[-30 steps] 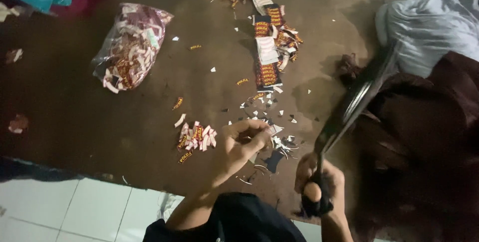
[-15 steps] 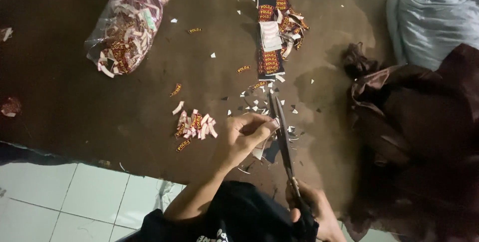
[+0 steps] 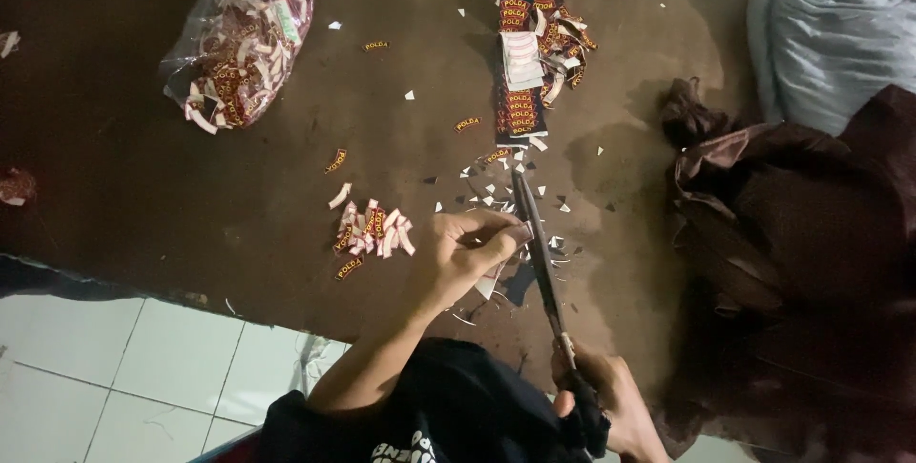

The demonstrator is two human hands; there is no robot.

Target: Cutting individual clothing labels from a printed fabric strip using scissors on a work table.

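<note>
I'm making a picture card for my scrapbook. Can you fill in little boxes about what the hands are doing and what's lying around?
Left hand: left hand pinches a small label beside the scissor blades.
Right hand: right hand grips the handles of the scissors.
Scissors: long dark blades, pointing away from the person.
Cut pieces: little pile of cut labels left of the hand.
Uncut stock: label strips stacked farther away.
Bag: plastic bag full of labels, far left.
Surface: brown mat.
Cloth: dark fabric on the right.
</note>
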